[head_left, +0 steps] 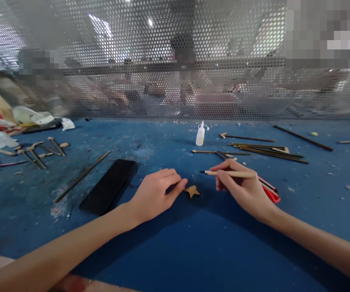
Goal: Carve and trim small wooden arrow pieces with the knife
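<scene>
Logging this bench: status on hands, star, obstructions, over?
Left hand at edge of brown star, contact unclear. Right hand gripping slim wooden tool. Possible snag: red-handled tool partly behind right hand.

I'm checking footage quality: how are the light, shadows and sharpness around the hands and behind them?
In the head view, soft shadows fall on the blue table near the left hand and right hand; in that view, bright glare shows through the perforated screen, and shapes behind it are blurred, some pixelated.
</scene>
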`<state>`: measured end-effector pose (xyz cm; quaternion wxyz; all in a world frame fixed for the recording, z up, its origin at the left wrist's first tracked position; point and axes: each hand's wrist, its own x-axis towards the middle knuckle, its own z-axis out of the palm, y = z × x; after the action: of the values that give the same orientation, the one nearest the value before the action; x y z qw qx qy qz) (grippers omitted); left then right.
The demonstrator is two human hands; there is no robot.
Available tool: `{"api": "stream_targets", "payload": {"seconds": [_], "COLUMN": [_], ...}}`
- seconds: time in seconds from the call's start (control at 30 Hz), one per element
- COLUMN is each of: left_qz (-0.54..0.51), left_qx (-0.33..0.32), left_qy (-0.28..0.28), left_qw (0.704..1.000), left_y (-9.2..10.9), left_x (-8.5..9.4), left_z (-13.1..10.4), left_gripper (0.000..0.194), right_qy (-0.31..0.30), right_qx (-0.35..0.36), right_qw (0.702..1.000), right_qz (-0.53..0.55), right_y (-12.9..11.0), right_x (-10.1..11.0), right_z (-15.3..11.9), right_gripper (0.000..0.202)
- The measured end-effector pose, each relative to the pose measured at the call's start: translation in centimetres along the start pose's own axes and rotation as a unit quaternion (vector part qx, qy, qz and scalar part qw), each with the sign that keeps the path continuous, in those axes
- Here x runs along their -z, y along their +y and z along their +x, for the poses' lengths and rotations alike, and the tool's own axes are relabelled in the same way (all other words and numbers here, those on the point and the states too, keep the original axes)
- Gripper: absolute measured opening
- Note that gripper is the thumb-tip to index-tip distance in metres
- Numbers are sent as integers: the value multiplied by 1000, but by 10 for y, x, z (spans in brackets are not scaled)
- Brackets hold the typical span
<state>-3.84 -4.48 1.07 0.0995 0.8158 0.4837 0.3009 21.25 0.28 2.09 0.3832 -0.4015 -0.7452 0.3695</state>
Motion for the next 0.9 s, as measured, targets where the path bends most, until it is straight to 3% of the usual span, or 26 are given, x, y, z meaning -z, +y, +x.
{"api": "stream_targets", "payload": {"seconds": [0.07, 0.17, 0.3, 0.63, 0.9], "left_qz": [-16, -4, 25, -4, -22], "left_qx": [7, -19, -50, -70, -83], "left_qy": [3, 0, -43, -62, -65], "left_qw": [1000, 1000, 998, 996, 994], "left_y": [3, 5, 3, 5, 3], "left_x": [1, 1, -4, -8, -9], "left_z": [1, 0, -3, -9, -9], "left_gripper": [28, 18, 21, 26, 19], "right_qy": [-16, -81, -140, -162, -181], "right_qx": [0, -23, -47, -58, -65], "right_qw": [1000, 996, 987, 984, 980], "right_qz": [-21, 29, 56, 38, 49], "right_y": [-1, -1, 1, 1, 0], "right_x": [1, 0, -2, -5, -6], "right_z": [-1, -2, -1, 1, 1], "right_gripper": [29, 32, 36, 38, 41]}}
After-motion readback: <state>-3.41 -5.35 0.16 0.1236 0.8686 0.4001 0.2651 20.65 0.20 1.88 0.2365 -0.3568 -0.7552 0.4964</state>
